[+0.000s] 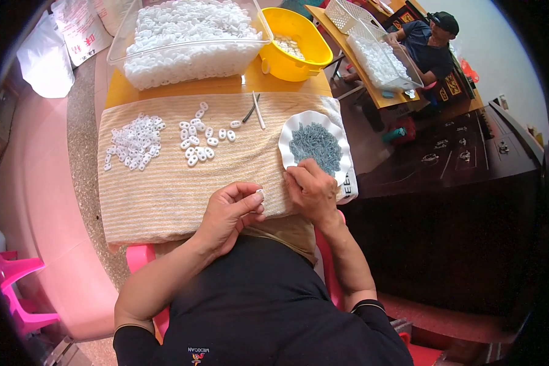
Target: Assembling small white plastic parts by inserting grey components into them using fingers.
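Note:
My left hand (235, 210) pinches a small white plastic piece (260, 193) between thumb and fingers, above the near edge of the striped towel (165, 207). My right hand (312, 190) is closed at the near rim of a white scalloped plate (285, 143); whatever its fingertips hold is hidden. Small grey-blue elongated pieces (315, 145) are heaped on that plate. Left of it, a loose group of white oval two-holed pieces (198, 140) lies on the towel. Farther left is a denser pile of white pieces (136, 141). Two thin sticks (258, 111), one white and one dark, lie crossed near the towel's far side.
A clear tub (121, 58) full of white pieces stands at the back of the table, beside a yellow basin (299, 70) with some pieces inside. White sacks (49, 55) stand at far left, pink stools (18, 280) at left. Another person (426, 49) works at a table back right.

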`<move>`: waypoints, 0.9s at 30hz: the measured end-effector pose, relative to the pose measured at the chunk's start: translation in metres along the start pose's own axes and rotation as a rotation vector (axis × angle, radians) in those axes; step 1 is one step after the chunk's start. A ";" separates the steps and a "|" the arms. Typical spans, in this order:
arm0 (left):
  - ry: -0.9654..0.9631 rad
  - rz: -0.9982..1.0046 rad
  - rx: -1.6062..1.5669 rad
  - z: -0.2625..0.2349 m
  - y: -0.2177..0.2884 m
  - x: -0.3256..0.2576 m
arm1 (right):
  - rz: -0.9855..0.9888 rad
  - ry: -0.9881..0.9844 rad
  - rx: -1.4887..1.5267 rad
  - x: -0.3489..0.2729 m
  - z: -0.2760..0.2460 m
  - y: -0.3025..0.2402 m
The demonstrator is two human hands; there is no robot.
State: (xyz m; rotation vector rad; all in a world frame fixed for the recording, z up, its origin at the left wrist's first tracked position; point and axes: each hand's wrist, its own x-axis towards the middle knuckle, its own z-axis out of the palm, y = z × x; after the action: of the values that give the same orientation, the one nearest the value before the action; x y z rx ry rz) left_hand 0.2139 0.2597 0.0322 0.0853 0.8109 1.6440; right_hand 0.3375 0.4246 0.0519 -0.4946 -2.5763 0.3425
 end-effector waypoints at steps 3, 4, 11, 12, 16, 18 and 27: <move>0.000 -0.002 -0.003 0.000 0.000 0.000 | -0.002 0.057 0.082 -0.001 0.001 0.000; -0.001 -0.002 -0.006 -0.001 0.000 0.000 | 0.005 0.083 0.141 -0.001 0.001 0.000; 0.005 0.004 -0.028 -0.003 -0.002 0.001 | 0.157 0.031 0.481 -0.003 -0.002 -0.014; -0.004 0.011 -0.035 -0.004 -0.002 0.001 | 0.271 -0.047 0.675 -0.004 -0.002 -0.016; -0.017 0.042 -0.061 -0.002 -0.002 0.001 | 0.428 -0.193 1.097 -0.006 0.006 -0.015; -0.008 0.035 -0.060 -0.001 0.000 0.001 | 0.424 -0.209 1.127 -0.009 0.011 -0.014; -0.003 0.049 -0.092 -0.003 -0.003 0.001 | 0.436 -0.228 1.119 -0.013 0.019 -0.022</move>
State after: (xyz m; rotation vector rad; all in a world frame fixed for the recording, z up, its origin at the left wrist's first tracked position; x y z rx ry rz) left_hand 0.2143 0.2597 0.0280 0.0437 0.7350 1.7245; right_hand 0.3325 0.3969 0.0378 -0.5662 -1.9793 1.8991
